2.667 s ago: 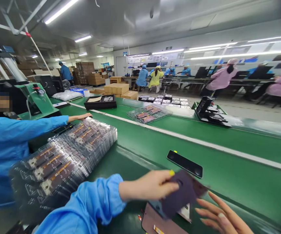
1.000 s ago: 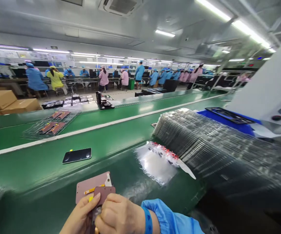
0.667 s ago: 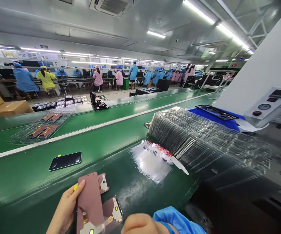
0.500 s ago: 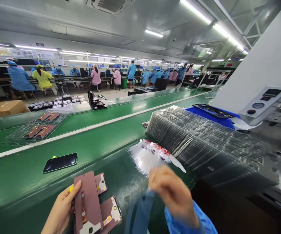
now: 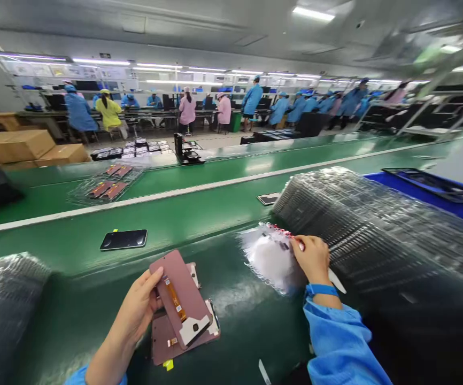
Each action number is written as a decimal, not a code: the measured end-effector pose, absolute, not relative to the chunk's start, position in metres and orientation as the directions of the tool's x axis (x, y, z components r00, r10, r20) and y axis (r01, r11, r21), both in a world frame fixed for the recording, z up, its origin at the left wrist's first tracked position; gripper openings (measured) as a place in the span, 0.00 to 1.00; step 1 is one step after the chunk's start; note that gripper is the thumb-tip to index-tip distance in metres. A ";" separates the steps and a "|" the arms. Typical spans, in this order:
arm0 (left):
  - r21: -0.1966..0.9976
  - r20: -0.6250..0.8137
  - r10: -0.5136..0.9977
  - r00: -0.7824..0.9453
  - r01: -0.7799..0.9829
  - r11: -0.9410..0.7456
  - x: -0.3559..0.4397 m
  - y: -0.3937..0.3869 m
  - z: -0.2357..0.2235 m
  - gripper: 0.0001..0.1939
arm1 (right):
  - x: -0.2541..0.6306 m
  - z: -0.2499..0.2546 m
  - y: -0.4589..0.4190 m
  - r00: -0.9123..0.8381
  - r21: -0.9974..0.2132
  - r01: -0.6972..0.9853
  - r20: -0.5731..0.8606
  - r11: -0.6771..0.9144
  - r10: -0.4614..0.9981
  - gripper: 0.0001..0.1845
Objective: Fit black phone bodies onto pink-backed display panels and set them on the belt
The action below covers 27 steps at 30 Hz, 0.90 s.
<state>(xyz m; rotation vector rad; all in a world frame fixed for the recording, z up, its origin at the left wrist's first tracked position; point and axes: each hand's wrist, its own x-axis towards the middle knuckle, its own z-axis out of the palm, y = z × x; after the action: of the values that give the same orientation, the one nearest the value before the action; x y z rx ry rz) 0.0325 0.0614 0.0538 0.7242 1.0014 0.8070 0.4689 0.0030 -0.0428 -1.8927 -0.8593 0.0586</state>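
Observation:
My left hand (image 5: 137, 313) grips a pinkish-brown phone screen panel (image 5: 181, 299) by its left edge, tilted, with an orange flex strip on its back. Under it on the green bench lie two more such panels (image 5: 171, 338). My right hand (image 5: 314, 259), in a blue sleeve with a blue wrist strap, rests with curled fingers on a pile of clear film sheets with red tabs (image 5: 269, 254). Whether it pinches a sheet I cannot make out.
A black phone screen (image 5: 124, 239) lies on the green conveyor belt (image 5: 199, 211), another small one (image 5: 269, 199) farther right. Long stacks of clear plastic trays (image 5: 360, 219) fill the right, another stack (image 5: 2, 299) sits left. Workers sit at benches behind.
My right hand has swung from beside the panels out to the film pile at the right. My left hand keeps the panel, now tilted more. The view turned left a little.

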 end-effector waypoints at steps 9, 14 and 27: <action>0.853 -0.387 0.815 0.430 -0.167 0.494 0.075 0.063 0.062 0.23 | 0.342 -0.016 0.020 0.120 -0.999 -0.006 0.044 0.045 0.992 0.39; 0.872 -0.246 0.764 0.597 -0.208 0.443 0.133 0.069 0.061 0.20 | 0.288 -0.027 0.031 -0.281 -0.913 -0.388 -0.011 -0.124 0.960 0.57; 0.972 -0.178 0.664 0.726 0.234 0.005 0.226 0.191 0.049 0.33 | 0.330 -0.041 0.048 -0.237 -0.573 -0.803 0.056 -0.163 0.970 0.51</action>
<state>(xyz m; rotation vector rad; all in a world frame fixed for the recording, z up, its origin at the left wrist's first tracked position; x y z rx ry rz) 0.2262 0.1915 0.0487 1.5686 0.7525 0.3924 0.3302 0.0481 -0.0412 -0.3829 -0.5880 1.7291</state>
